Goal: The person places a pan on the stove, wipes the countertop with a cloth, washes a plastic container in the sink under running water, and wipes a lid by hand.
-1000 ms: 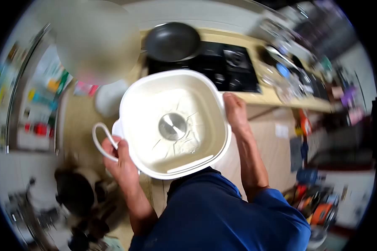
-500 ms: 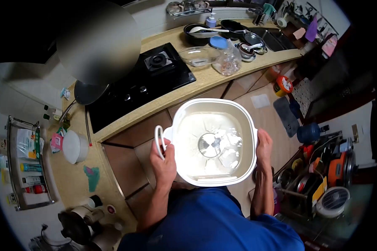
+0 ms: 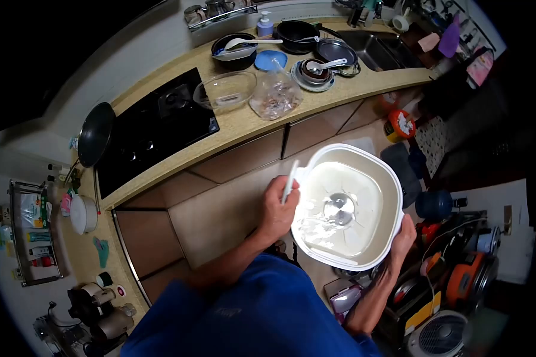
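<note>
A white square basin (image 3: pixel 372 178) with rounded corners is held up in front of my body. Its inside is shiny, with bright glints that look like clear water, and a round silvery disc shows in the middle of the bottom. My left hand (image 3: pixel 278 208) is closed around the loop handle on the basin's left side. On the opposite side, my right hand (image 3: pixel 404 239) grips the basin's rim, its fingertips partly hidden beneath.
Along the counter (image 3: pixel 238 126) are a black stove (image 3: pixel 161 131), a glass dish (image 3: pixel 226 89), a plastic bag (image 3: pixel 276 98), stacked bowls (image 3: pixel 314 74) and a sink (image 3: pixel 369 52). A red bin (image 3: pixel 400 125) stands on the floor. A crowded rack (image 3: pixel 452 262) is at my right.
The basin, held in both hands, has shifted right in view and turned slightly. The view has swung toward the sink, so stove and counter items appear further left.
</note>
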A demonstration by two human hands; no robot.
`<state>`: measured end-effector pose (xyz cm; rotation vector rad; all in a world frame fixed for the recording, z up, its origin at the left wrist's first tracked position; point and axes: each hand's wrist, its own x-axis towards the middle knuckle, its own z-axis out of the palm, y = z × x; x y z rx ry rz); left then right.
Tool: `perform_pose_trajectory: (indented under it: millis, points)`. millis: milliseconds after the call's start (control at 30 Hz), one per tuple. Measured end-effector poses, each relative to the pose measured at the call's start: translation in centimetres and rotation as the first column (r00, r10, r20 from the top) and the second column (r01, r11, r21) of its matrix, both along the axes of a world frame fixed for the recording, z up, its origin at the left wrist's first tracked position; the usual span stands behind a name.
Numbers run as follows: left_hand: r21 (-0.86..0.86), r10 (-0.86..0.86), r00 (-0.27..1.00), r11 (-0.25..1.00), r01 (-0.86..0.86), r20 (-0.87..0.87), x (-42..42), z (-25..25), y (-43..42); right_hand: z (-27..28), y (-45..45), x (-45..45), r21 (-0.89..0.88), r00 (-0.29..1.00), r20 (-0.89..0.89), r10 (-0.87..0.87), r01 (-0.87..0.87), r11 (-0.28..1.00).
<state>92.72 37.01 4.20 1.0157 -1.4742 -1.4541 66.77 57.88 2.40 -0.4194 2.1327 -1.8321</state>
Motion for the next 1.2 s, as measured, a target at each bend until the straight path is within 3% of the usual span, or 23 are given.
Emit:
perform_pose_trajectory:
  millis: [200, 233, 300, 333, 367, 467, 600, 700, 900, 967, 1033, 1200]
  points:
    - [-0.090, -0.136, 0.990, 0.986, 0.139, 0.038, -13.3, -1.0, -4.7, -0.1, -1.6, -10.1, -0.021, 0.980, 0.055, -0.193, 0.194, 0.981]
    - [-0.117, -0.168, 0.986, 0.979, 0.169, 0.015, -15.7, -0.7, -5.8, 0.4, -2.6, -11.3, -0.027, 0.956, 0.137, -0.259, 0.265, 0.964]
    - [-0.072, -0.235, 0.972, 0.969, 0.234, -0.003, -20.3, 0.1, -7.8, -1.5, -0.5, -16.6, 0.028, 0.975, -0.008, -0.222, 0.222, 0.975]
    - [-0.088, -0.255, 0.967, 0.963, 0.255, 0.002, -22.6, 0.1, -8.9, -1.7, -1.0, -18.8, 0.036, 0.962, 0.042, -0.271, 0.270, 0.962]
    - [-0.102, -0.276, 0.961, 0.956, 0.276, 0.014, -25.0, 0.0, -9.9, 0.5, -3.6, -19.6, 0.090, 0.945, -0.055, -0.322, 0.325, 0.941]
    - [-0.072, -0.330, 0.944, 0.941, 0.329, 0.010, -31.5, 0.2, -12.6, 2.4, -6.5, -24.8, 0.024, 0.961, 0.054, -0.270, 0.270, 0.963]
    - [-0.140, -0.304, 0.952, 0.941, 0.307, 0.043, -39.3, 0.7, -15.6, 3.2, -10.3, -34.3, 0.047, 0.958, 0.054, -0.282, 0.280, 0.959]
    - [0.001, -0.303, 0.952, 0.953, 0.303, 0.042, -45.1, 0.3, -17.2, 3.2, -13.7, -42.3, 0.069, 0.972, 0.041, -0.231, 0.227, 0.971]
    - [0.089, -0.148, 0.989, 0.985, 0.150, -0.024, -55.8, -2.1, -17.9, 1.3, -18.2, -58.5, 0.014, 0.996, 0.078, 0.031, -0.032, 0.999]
    - [0.212, -0.151, 0.988, 0.965, 0.152, -0.018, -58.8, -1.9, -19.0, 0.8, -20.3, -63.7, -0.001, 0.995, 0.038, 0.087, -0.087, 0.996]
    - [0.236, -0.100, 0.994, 0.966, 0.107, -0.040, -61.5, -2.2, -19.3, 3.1, -23.9, -65.6, 0.110, 0.991, 0.081, 0.109, -0.118, 0.987]
    - [0.380, -0.111, 0.990, 0.915, 0.138, -0.092, -67.3, -2.6, -21.9, 2.7, -30.4, -74.0, 0.148, 0.969, 0.105, 0.222, -0.236, 0.960]
